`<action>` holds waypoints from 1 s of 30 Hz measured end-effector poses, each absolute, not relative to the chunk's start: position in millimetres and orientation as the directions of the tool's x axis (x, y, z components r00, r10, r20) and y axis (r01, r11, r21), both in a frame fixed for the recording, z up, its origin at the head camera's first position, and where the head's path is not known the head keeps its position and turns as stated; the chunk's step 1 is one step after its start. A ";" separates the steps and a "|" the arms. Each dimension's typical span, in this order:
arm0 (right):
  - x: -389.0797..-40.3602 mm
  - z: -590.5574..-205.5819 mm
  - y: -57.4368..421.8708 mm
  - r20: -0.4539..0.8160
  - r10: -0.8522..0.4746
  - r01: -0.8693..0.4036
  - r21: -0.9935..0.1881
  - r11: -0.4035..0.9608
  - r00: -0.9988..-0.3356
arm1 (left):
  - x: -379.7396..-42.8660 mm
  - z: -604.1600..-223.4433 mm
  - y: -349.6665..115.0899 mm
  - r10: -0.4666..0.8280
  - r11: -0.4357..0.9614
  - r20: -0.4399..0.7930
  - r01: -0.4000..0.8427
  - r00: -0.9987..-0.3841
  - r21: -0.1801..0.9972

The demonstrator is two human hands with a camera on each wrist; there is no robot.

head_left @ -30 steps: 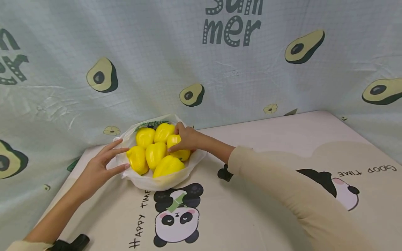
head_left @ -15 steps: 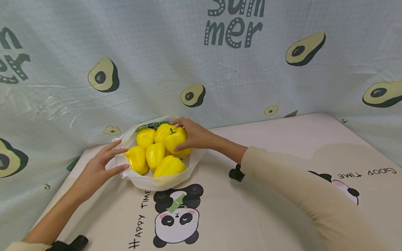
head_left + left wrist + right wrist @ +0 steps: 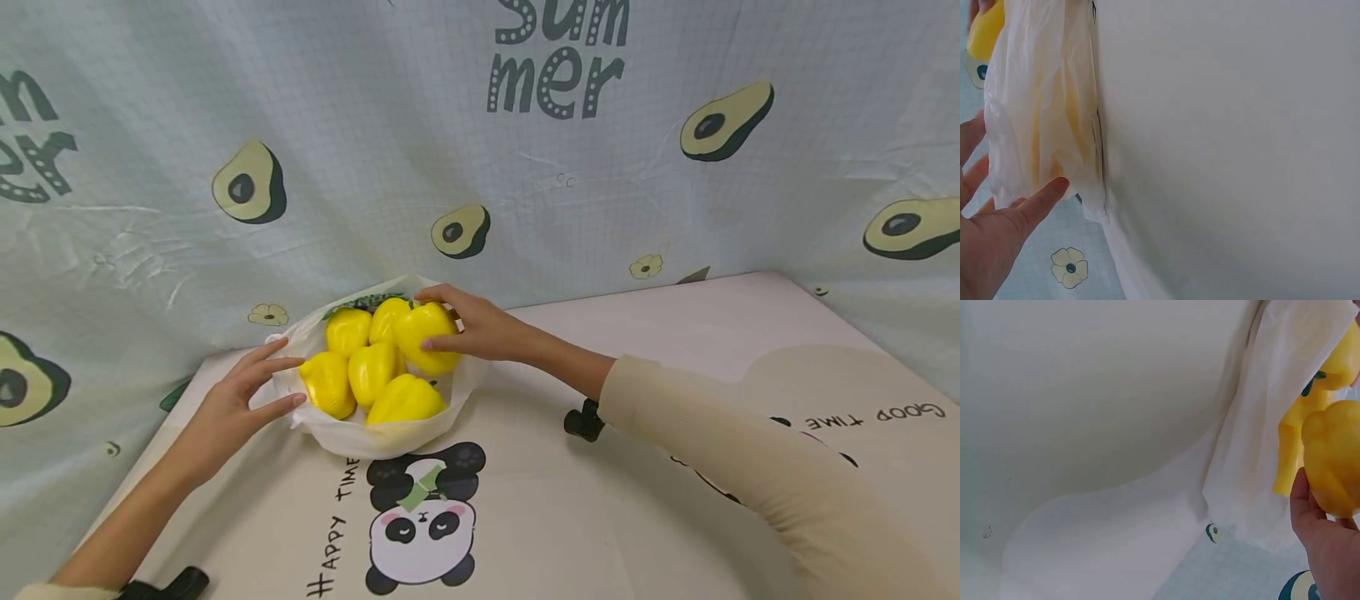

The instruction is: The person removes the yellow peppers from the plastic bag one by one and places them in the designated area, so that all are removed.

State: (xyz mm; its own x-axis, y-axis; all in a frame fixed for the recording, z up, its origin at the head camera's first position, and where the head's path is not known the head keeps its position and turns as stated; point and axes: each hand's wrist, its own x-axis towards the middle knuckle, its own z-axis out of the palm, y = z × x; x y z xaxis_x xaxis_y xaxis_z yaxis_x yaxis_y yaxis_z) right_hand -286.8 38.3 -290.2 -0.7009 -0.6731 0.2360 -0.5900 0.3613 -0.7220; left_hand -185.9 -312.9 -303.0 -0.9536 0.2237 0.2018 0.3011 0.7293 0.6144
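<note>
Several yellow bell peppers lie in a white plastic bag whose mouth is spread wide. My right hand grips one yellow bell pepper at the bag's right side; in the right wrist view this pepper is raised above the others, thumb and fingers around it. My left hand touches the bag's left rim with fingers spread and nearly straight, beside the leftmost pepper. From the left wrist, the hand rests against the bag's outer wall, its thumb tip on the plastic.
The table wears a light cover printed with pandas and lettering. Right behind the bag hangs a pale curtain with avocado prints. Black wrist mounts, such as the right one, sit below both forearms.
My right hand has lifted the bell pepper from among the others and moved it slightly right, turning its stem upward. The left hand has stayed at the bag's rim.
</note>
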 end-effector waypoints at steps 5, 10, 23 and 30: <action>-285.3 -287.8 45.3 0.311 -0.666 -0.615 -0.736 0.282 -0.678 | -185.8 -304.1 -314.1 0.224 0.730 0.206 0.304 -0.953 0.612; -283.6 -285.4 50.4 0.308 -0.667 -0.610 -0.742 0.278 -0.678 | -185.1 -304.4 -315.0 0.231 0.726 0.220 0.319 -0.948 0.610; -276.3 -287.8 77.1 0.322 -0.627 -0.596 -0.748 0.291 -0.710 | -182.7 -304.1 -314.8 0.235 0.709 0.238 0.333 -0.943 0.621; -264.3 -287.8 101.0 0.226 -0.590 -0.436 -0.867 0.240 -0.775 | -183.2 -303.8 -314.9 0.234 0.706 0.239 0.334 -0.942 0.624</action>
